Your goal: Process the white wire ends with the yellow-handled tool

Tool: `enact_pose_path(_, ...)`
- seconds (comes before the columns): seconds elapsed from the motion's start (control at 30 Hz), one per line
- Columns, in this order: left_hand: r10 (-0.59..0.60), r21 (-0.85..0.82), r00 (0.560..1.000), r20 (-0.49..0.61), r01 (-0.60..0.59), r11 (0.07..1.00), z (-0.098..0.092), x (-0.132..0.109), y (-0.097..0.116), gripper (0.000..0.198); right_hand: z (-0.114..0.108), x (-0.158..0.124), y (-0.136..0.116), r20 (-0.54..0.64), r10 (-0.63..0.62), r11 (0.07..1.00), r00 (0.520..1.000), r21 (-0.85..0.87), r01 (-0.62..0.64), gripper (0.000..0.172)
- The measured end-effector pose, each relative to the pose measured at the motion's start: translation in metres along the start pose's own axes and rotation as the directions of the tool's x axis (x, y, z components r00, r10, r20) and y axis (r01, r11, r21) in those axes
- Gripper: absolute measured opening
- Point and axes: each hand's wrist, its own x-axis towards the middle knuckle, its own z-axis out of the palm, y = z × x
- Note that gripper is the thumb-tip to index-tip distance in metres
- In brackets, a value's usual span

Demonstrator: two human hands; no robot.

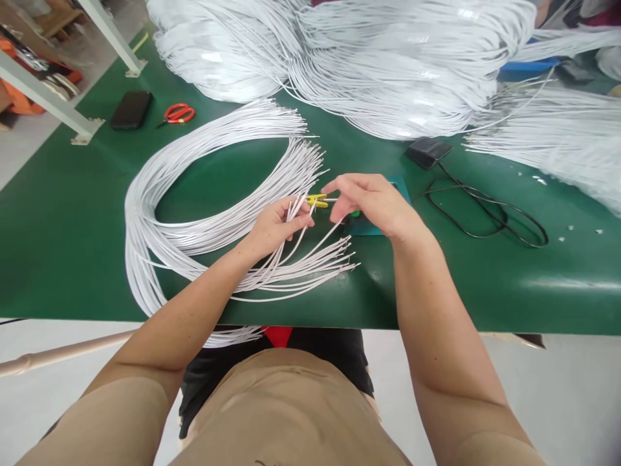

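Your work looks only begun: a few strands [278, 257] apart, most of the wire bundle [145, 200] lying loose.
From the left edge of the table [63, 223] rightward, the black case [131, 110] and red scissors [179, 113] lie unused; the wire bundle curls left of the middle, partly hanging over the near edge; your left hand [279, 228] pinches those strands beside the yellow clip [317, 202]; your right hand [371, 200] is curled over the clip's other side, and I cannot tell whether it grips a wire tip. The bundle's remaining wires seem left to do; no finished ones can be made out.
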Motion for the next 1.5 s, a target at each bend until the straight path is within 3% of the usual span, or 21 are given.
enact_pose_path(0.07, 0.003, -0.017, 1.000, 0.009, -0.003, 1.000, -0.001, 0.001, -0.001, 0.027, -0.001, 0.001, 0.002, -0.203, -0.017, 0.998, 0.979, -0.068, 0.003, 0.031)
enact_pose_path(0.13, 0.016, -0.015, 1.000, -0.004, -0.016, 1.000, -0.002, 0.003, -0.001, 0.025, 0.004, 0.005, 0.004, -0.300, -0.073, 0.992, 0.951, -0.123, 0.037, 0.021)
enact_pose_path(0.23, 0.033, -0.010, 0.999, -0.023, -0.033, 0.999, -0.002, 0.004, -0.001, 0.026, 0.019, 0.015, 0.008, -0.209, -0.032, 0.999, 0.977, -0.029, 0.027, 0.016)
enact_pose_path(0.37, 0.057, 0.001, 0.998, -0.033, -0.057, 0.998, -0.006, 0.007, -0.004, 0.026, 0.038, 0.025, 0.012, -0.024, 0.088, 0.949, 0.996, 0.307, -0.077, 0.017)
enact_pose_path(0.53, 0.078, 0.021, 0.996, -0.036, -0.078, 0.997, -0.010, 0.011, -0.009, 0.026, 0.044, 0.025, 0.020, 0.041, 0.079, 0.846, 0.996, 0.526, -0.088, 0.017)
enact_pose_path(1.07, 0.094, 0.038, 0.994, -0.049, -0.092, 0.995, -0.010, 0.012, -0.011, 0.027, 0.052, 0.025, 0.029, -0.105, 0.078, 0.905, 0.991, 0.425, -0.026, 0.010)
enact_pose_path(1.33, 0.127, 0.167, 0.985, -0.120, -0.106, 0.980, -0.010, 0.009, -0.008, 0.023, 0.058, 0.028, 0.036, -0.162, 0.051, 0.966, 0.985, 0.258, -0.007, 0.008)
enact_pose_path(1.5, 0.171, 0.216, 0.976, -0.133, -0.140, 0.966, -0.011, 0.010, -0.009, 0.019, 0.057, 0.028, 0.032, -0.128, 0.095, 0.940, 0.987, 0.337, -0.047, 0.008)
